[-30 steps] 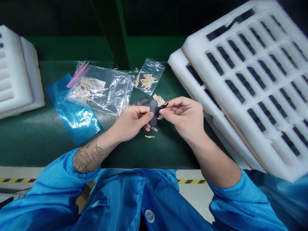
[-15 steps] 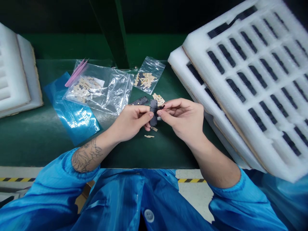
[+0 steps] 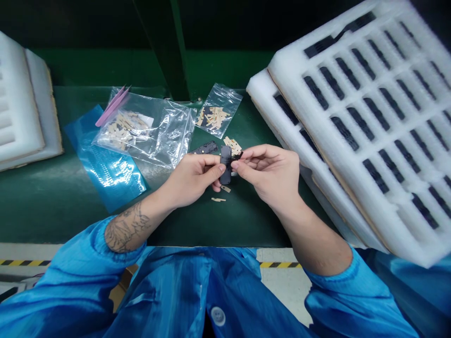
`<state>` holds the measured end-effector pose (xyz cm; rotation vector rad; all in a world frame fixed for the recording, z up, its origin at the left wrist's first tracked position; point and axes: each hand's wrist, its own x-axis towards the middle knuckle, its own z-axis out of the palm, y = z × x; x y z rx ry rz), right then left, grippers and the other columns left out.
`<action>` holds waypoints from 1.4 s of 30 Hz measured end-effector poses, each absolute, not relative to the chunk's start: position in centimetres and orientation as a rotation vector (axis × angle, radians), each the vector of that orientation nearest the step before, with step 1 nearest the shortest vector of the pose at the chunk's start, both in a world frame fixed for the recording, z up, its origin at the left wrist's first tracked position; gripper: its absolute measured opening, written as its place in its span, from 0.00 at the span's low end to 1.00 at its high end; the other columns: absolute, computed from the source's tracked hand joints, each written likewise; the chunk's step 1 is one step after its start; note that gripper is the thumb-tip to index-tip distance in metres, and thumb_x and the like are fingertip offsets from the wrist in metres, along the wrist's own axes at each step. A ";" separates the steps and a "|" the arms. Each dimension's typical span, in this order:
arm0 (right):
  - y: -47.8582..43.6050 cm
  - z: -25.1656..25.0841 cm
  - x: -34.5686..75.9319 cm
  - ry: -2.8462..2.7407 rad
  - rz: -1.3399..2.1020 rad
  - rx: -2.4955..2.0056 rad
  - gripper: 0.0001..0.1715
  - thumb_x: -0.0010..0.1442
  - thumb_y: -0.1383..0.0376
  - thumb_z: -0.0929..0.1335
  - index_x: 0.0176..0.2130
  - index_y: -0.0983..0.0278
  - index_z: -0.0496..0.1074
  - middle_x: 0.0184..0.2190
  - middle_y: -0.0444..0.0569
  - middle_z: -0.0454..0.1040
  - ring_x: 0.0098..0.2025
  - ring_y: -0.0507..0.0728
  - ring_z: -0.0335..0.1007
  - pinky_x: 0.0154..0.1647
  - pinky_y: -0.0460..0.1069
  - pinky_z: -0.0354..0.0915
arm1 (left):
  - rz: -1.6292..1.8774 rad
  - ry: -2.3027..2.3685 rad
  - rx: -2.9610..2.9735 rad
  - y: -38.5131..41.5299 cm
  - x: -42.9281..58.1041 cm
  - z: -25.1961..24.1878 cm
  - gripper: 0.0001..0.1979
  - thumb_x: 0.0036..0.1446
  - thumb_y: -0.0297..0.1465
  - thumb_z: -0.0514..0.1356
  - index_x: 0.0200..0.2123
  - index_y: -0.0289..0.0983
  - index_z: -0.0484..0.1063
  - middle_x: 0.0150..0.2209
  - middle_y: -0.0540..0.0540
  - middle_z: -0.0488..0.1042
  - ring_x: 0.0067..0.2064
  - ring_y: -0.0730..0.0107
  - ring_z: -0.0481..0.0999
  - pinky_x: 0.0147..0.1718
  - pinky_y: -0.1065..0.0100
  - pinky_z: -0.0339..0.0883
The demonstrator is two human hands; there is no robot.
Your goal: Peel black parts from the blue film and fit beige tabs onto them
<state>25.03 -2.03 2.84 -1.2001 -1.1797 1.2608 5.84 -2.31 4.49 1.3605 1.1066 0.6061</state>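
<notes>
Between thumb and fingers, my left hand [image 3: 197,176] grips a small black plastic plate [image 3: 225,170], held upright above the table. Against its right edge, my right hand [image 3: 269,171] pinches a small dark strip [image 3: 238,156]; whether the strip touches the plate I cannot tell. Behind my left fingers lies a second black plastic part [image 3: 206,148]. A little pile of beige pieces [image 3: 231,144] is just beyond the plate. Closer to me, two loose beige pieces lie on the table, one of them a thin piece [image 3: 219,200].
White foam trays [image 3: 352,162] holding several black parts are stacked at right. More white foam [image 3: 21,103] stands at left. A clear bag [image 3: 169,126] of beige pieces bears pink tweezers [image 3: 112,105] and overlaps a blue sheet [image 3: 105,164]. A smaller bag [image 3: 225,96] lies behind.
Both hands stay almost in place. The dark strip at my right fingertips has shifted very slightly to the right, along with the black plate.
</notes>
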 end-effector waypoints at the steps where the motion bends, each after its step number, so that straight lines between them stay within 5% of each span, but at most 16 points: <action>1: -2.1 2.8 25.0 -1.182 1.263 -1.194 0.13 0.44 0.67 0.82 0.31 0.63 0.80 0.28 0.44 0.82 0.28 0.52 0.80 0.32 0.45 0.79 | 0.607 1.106 1.359 -2.3 5.8 4.5 0.16 0.68 0.34 0.58 0.27 0.35 0.72 0.23 0.52 0.75 0.27 0.77 0.77 0.30 0.76 0.71; 23: -1.8 3.3 25.4 -1.160 1.323 -1.124 0.13 0.43 0.72 0.81 0.30 0.62 0.79 0.28 0.42 0.81 0.28 0.50 0.78 0.32 0.45 0.78 | 0.600 1.088 1.341 -2.3 5.8 4.6 0.15 0.68 0.35 0.58 0.29 0.35 0.74 0.24 0.52 0.75 0.27 0.76 0.77 0.30 0.76 0.71; 32: -1.8 2.9 25.6 -1.254 1.321 -1.146 0.11 0.49 0.63 0.80 0.33 0.61 0.78 0.32 0.46 0.82 0.35 0.54 0.79 0.41 0.50 0.78 | 0.591 1.081 1.280 -2.2 5.8 4.5 0.16 0.67 0.38 0.59 0.29 0.35 0.74 0.25 0.51 0.75 0.27 0.75 0.78 0.30 0.75 0.72; 42: -1.6 3.1 25.3 -1.160 1.377 -1.174 0.14 0.43 0.66 0.82 0.30 0.62 0.79 0.28 0.43 0.80 0.28 0.51 0.78 0.33 0.46 0.77 | 0.577 1.074 1.306 -2.3 5.8 4.7 0.17 0.68 0.36 0.58 0.27 0.35 0.72 0.24 0.52 0.76 0.27 0.77 0.78 0.30 0.76 0.70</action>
